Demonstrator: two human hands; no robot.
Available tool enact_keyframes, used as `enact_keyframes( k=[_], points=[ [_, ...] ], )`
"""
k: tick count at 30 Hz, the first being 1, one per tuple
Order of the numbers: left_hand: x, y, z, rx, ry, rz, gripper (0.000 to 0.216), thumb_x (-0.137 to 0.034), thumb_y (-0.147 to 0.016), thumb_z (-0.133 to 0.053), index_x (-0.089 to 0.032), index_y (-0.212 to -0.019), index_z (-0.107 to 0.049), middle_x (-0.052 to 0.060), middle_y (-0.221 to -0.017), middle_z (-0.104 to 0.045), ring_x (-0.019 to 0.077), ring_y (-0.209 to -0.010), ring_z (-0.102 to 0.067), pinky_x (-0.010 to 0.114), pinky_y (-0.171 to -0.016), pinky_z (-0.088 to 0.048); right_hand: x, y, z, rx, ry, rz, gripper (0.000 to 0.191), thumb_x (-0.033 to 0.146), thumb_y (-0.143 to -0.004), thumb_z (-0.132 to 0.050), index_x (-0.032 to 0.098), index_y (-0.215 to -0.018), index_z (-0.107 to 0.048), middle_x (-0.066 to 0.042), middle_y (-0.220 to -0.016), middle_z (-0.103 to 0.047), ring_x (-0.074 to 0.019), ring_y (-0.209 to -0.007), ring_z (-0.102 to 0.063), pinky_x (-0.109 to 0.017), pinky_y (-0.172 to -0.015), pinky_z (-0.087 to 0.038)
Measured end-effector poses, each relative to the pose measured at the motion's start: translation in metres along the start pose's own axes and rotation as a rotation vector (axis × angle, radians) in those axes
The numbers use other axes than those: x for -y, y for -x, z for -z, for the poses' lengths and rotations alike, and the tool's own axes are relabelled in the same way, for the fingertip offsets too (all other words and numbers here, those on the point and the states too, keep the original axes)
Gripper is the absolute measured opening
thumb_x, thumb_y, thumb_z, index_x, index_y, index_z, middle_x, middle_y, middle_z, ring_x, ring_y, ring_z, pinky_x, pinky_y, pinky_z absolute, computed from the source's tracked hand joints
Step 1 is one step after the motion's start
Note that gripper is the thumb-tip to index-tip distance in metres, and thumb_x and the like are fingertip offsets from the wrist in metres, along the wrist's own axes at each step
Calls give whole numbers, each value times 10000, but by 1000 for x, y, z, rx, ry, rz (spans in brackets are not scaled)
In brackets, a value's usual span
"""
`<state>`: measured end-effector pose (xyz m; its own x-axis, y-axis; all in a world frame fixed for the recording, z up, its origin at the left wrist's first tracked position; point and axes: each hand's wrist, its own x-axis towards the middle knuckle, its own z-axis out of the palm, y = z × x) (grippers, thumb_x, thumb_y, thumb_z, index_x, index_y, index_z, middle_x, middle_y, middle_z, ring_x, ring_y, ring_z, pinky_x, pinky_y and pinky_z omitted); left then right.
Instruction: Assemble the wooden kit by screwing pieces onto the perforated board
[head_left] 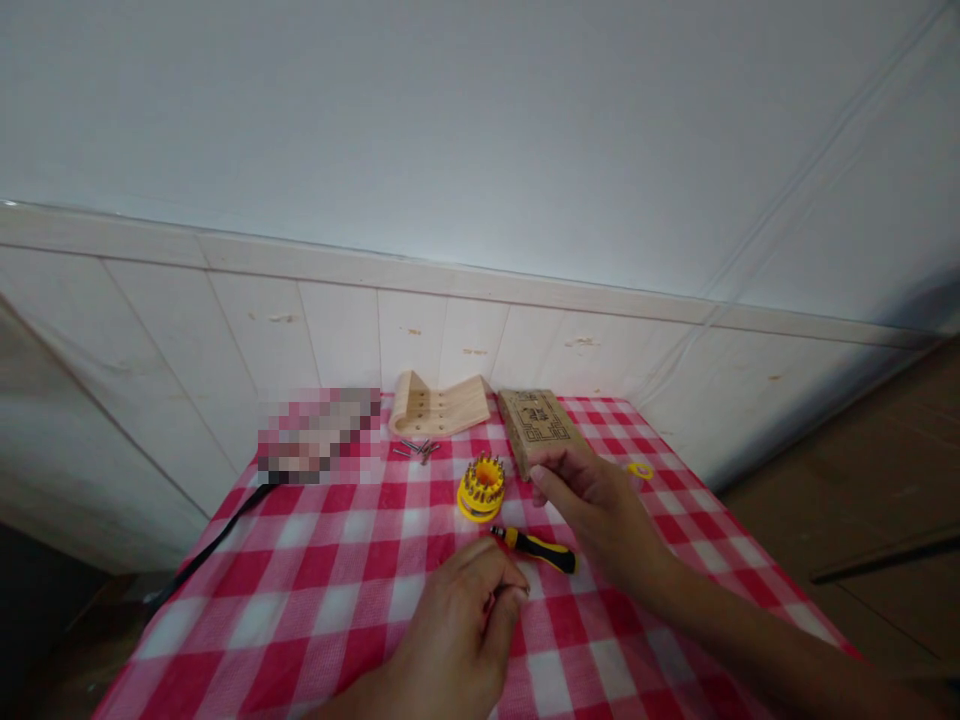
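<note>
My left hand (465, 620) is low in the middle of the view, with thumb and forefinger pinched together. A tiny dark tip shows at that pinch, too small to name. Just beyond it lies a screwdriver (541, 550) with a black and yellow handle. My right hand (589, 495) is raised at the near end of a brown printed box (544, 415), its thumb and fingers closed together. I cannot tell whether it touches the box or holds anything. Between the hands and the wall stands a round yellow bit holder (481, 490) full of metal bits.
A pale wooden piece (442, 408) with holes stands by the wall, several screws (420, 450) lying before it. A small yellow ring (640, 470) is at right. At left, a pixelated patch hides an object with a black strap (217, 535). A checked cloth (337, 600) covers the table.
</note>
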<state>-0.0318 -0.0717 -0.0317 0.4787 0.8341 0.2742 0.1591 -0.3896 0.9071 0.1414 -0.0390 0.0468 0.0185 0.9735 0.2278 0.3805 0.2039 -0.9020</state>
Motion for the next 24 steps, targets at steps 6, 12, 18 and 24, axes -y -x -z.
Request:
enact_keyframes(
  k=[6, 12, 18, 24],
  points=[
    [0, -2, 0, -4, -5, 5, 177, -75, -878, -480, -197, -754, -512, 16, -781, -578, 166, -728, -549, 264, -658, -395, -2, -9, -12, 69, 390, 268, 115, 166, -917, -603, 194, -884, -710, -18, -768, -724, -174, -720, -670, -282, -672, -497],
    [-1, -3, 0, 4, -8, 20, 165, -85, -887, -481, -194, -780, -544, 25, -803, -593, 175, -751, -567, 273, -670, -406, 2, -12, -15, 118, 535, 375, 126, 82, -912, -613, 165, -864, -695, -40, -789, -735, -175, -738, -679, -276, -706, -506],
    [-3, -2, 1, -4, -8, -8, 169, -98, -897, -476, -194, -775, -542, 25, -787, -590, 169, -729, -554, 268, -653, -399, -2, -15, -19, 172, 600, 374, 144, 72, -919, -611, 162, -832, -682, -56, -810, -736, -194, -770, -689, -294, -716, -518],
    [-4, -1, 1, -2, -17, -10, 172, -93, -897, -475, -193, -778, -550, 22, -780, -583, 165, -717, -551, 265, -641, -392, 3, -12, -16, 164, 637, 501, 196, 58, -928, -548, 168, -979, -702, -76, -904, -768, -208, -841, -708, -311, -769, -540]
  ],
)
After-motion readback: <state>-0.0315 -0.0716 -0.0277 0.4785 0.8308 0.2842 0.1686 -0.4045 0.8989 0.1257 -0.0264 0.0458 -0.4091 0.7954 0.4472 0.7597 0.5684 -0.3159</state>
